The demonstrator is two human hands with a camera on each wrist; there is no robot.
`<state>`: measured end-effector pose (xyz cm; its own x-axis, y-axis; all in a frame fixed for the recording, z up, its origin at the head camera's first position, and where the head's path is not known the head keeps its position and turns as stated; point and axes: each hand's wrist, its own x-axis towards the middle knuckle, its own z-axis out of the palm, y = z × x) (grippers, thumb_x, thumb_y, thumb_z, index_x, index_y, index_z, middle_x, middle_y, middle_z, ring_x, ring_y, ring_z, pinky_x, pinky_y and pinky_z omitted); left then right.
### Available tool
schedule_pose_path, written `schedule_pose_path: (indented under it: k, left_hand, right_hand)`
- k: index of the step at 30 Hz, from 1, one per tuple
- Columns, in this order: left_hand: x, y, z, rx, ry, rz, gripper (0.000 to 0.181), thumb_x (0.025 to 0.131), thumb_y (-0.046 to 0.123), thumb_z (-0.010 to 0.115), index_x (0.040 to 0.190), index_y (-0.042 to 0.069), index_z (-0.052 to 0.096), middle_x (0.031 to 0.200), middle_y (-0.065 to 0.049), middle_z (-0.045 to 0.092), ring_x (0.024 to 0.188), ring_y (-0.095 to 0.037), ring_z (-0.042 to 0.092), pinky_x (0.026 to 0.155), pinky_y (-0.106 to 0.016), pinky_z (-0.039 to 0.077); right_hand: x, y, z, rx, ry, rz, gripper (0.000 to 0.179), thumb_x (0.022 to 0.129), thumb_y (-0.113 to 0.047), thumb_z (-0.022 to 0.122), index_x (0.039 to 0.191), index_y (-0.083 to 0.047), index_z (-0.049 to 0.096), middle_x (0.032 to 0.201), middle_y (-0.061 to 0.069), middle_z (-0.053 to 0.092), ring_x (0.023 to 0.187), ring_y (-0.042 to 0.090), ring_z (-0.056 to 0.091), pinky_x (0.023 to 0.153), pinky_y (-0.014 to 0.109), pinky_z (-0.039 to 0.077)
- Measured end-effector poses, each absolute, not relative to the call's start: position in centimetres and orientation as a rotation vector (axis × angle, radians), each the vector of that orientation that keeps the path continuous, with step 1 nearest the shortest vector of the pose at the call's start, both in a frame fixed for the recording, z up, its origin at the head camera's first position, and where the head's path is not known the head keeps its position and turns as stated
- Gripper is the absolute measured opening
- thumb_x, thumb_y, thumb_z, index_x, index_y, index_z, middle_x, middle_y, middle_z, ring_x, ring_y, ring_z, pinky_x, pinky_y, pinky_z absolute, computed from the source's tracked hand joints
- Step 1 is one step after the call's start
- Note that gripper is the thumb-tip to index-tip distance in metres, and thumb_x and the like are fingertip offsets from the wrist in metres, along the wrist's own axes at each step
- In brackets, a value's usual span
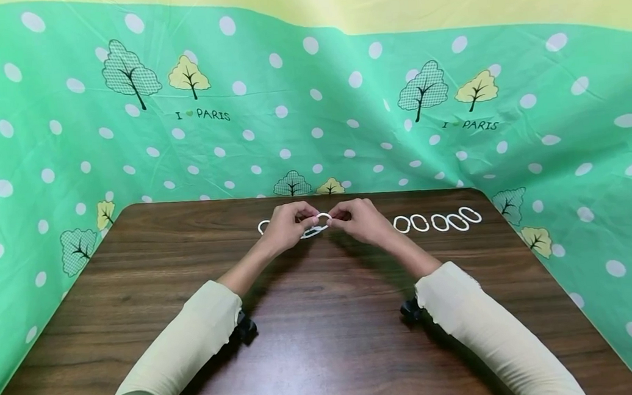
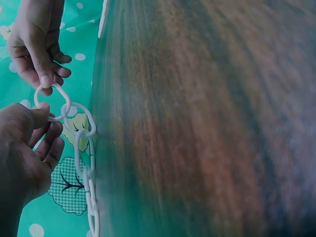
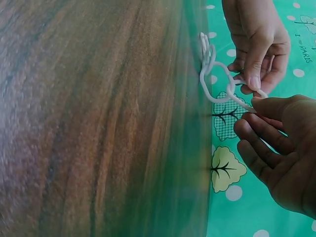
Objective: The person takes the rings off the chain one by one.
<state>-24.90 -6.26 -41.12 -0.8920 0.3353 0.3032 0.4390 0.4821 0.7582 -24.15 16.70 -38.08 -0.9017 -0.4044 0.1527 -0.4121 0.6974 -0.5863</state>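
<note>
A white oval chain link (image 2: 68,97) is held up between both hands just above the far part of the table. My left hand (image 1: 287,225) pinches one side of it between thumb and fingers. On the opposite side, my right hand (image 1: 363,220) grips the same link with thumb and fingertips. Through this link passes another, and a white chain (image 2: 77,153) of several joined links trails from it toward the table's far edge. In the head view, part of the chain (image 1: 261,227) shows left of the left hand, the rest being hidden behind that hand.
Several loose white links (image 1: 448,222) lie in a row on the wooden table (image 1: 326,343), right of the right hand. A green polka-dot cloth (image 1: 267,127) with printed trees hangs behind the table and along both sides. Black devices (image 1: 245,328) sit under the wrists.
</note>
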Motion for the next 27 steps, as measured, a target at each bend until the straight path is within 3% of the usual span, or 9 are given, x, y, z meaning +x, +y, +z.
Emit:
schedule_pose_path:
  k: [17, 27]
  left_hand:
    - [-24.99, -6.59, -41.30, -0.690, -2.618, -1.385, 0.011, 0.106, 0.013, 0.080, 0.114, 0.007, 0.084, 0.106, -0.008, 0.086, 0.094, -0.019, 0.077, 0.079, -0.026, 0.056]
    - [-24.84, -6.79, -41.38, -0.683, -2.657, -1.381, 0.014, 0.106, 0.013, 0.080, 0.118, 0.006, 0.083, 0.109, -0.009, 0.086, 0.102, -0.024, 0.078, 0.090, -0.036, 0.061]
  right_hand:
    - [-24.05, 16.27, -38.77, 0.660, -2.846, 1.020, 0.018, 0.107, -0.023, 0.080, 0.113, -0.007, 0.086, 0.100, 0.008, 0.087, 0.089, 0.018, 0.077, 0.083, 0.036, 0.060]
    - [-23.84, 16.13, -38.66, 0.662, -2.839, 1.018, 0.018, 0.106, -0.022, 0.082, 0.113, -0.006, 0.086, 0.101, 0.008, 0.087, 0.091, 0.018, 0.078, 0.084, 0.037, 0.061]
